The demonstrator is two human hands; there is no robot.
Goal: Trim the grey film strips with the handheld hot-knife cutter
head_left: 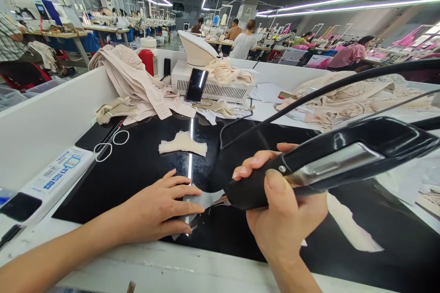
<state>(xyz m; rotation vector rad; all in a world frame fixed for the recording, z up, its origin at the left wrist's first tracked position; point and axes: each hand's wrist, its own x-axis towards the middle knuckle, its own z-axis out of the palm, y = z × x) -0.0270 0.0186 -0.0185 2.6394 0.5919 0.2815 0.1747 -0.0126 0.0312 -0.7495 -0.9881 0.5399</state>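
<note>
My right hand [285,219] is wrapped round a bulky black hand-held tool [254,183]. Along its top, by my thumb, runs a silver metal lever [337,165]. The tool's narrow metal tip points left and meets the edge of a thin grey translucent piece [208,198]. My left hand [168,208] lies flat over that piece, fingers stretched out, pressing it on the black board [137,183]. Past my fingers lies a small cream fabric piece [183,143]. Right of my right hand, a longer cream strip [352,224] rests on the board.
A black cable [295,100] arcs over the right side. Behind the board stand a phone [196,85], a white vented box [220,88] and cream fabric stacks [137,78]. At left lies a white carton [58,176] beside the low white wall [51,119]. People sit at sewing machines beyond.
</note>
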